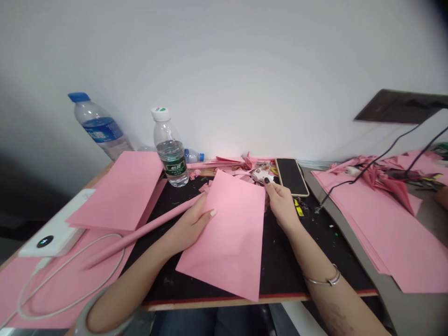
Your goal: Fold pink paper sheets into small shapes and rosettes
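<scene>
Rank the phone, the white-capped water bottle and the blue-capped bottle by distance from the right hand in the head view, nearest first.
1. Black phone: right beside the fingertips of the right hand, just beyond them on the desk.
2. White-capped water bottle: to the left, upright at the back.
3. Blue-capped bottle: farthest left, tilted.

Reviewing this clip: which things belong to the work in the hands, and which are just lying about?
In use: left hand and right hand, holding a flat pink paper sheet; rolled pink paper tube beside it.

Lying about: clear plastic bottle with white cap; black smartphone; white power bank; stacked pink paper sheets.
</scene>
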A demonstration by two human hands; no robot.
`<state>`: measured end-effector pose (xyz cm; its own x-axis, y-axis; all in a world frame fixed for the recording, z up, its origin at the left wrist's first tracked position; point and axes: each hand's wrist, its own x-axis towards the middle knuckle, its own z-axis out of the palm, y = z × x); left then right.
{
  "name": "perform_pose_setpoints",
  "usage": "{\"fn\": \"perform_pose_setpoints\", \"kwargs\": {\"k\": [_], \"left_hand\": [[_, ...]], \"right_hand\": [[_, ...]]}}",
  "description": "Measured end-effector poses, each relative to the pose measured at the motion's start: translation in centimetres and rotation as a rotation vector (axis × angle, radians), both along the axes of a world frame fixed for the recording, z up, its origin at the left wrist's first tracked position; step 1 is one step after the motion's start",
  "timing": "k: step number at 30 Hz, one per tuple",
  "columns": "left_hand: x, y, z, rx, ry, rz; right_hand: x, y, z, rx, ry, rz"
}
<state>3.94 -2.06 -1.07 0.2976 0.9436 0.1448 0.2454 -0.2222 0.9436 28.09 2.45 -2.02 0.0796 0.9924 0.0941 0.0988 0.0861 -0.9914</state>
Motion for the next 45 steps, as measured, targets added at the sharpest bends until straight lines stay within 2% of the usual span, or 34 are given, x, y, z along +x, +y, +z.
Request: {"fn": "perform_pose_setpoints", "kwargs": {"k": [4, 7, 9, 11, 16, 20, 23, 26, 31, 36, 38, 41, 45], "left_hand": [[0.0, 0.6, -0.3, 0.046, -0.064, 0.126], [-0.2, 1.0, -0.6, 0.081, -0.155, 0.274], [-0.3, 1.0, -0.7, 0.032, -0.232, 0.302], [-0.3, 0.9, -0.6, -0.075, -0.347, 0.273], [-0.2, 0.7, 0.0, -0.378, -0.656, 0.140], [-0.2, 0.6, 0.3, -0.455, -0.751, 0.077], [-0.3, 0.4, 0.4, -0.489, -0.789, 0.027], [-0.2, 0.3, 0.4, -0.532, -0.811, 0.010], [-0.1, 0.3, 0.1, -0.610, -0.768, 0.040], [-0.1, 0.3, -0.2, -0.621, -0.801, 0.017], [-0.1, 0.3, -0.2, -0.624, -0.811, 0.031], [-0.2, 0.4, -0.1, -0.611, -0.810, 0.078], [-0.3, 0.4, -0.1, -0.590, -0.808, 0.089]], "right_hand": [[-0.3, -0.2, 0.5, -0.115, 0.086, 0.072], [-1.1, -0.9, 1.0, -0.243, 0.066, 0.263], [-1.6, -1.2, 1.1, -0.268, 0.012, 0.378], [-1.9, -1.4, 1.0, -0.253, -0.024, 0.410], [-1.7, -1.2, 0.5, -0.253, 0.120, 0.300], [-1.6, -1.1, 0.3, -0.305, 0.270, 0.281], [-1.7, -1.3, 0.2, -0.327, 0.290, 0.287], [-2.0, -1.5, 0.4, -0.295, 0.187, 0.313], [-2.4, -1.7, 0.9, -0.099, -0.012, 0.395], [-2.4, -1.9, 0.9, 0.023, -0.391, 0.358], [-2.3, -2.1, 1.0, 0.068, -0.511, 0.413], [-2.2, -2.5, 1.0, 0.144, -0.635, 0.512], [-2.2, -2.8, 1.0, 0.229, -0.748, 0.506]]}}
